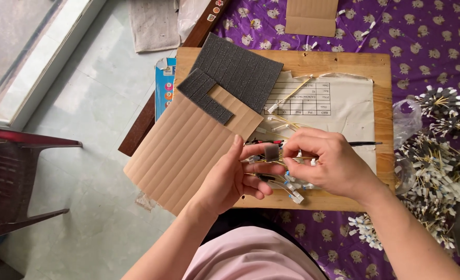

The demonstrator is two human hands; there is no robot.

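My left hand (235, 176) holds a bundle of thin yellow wires with white plastic connectors (291, 193), and a small dark grey foam block (271, 152) sits between its thumb and forefinger. My right hand (329, 162) meets it from the right, fingertips pinching at the foam block and the wire ends. Both hands hover over the near edge of a wooden board (380, 67). A few loose wires (287, 122) lie on the white printed paper sheet (352, 106) on the board.
A dark grey scored foam sheet (240, 67) and a ribbed cardboard piece (180, 150) lie on the board's left side. Heaps of finished wire pieces (440, 166) cover the purple patterned cloth (427, 31) at right. A dark red plastic chair (12, 176) stands at left on the tiled floor.
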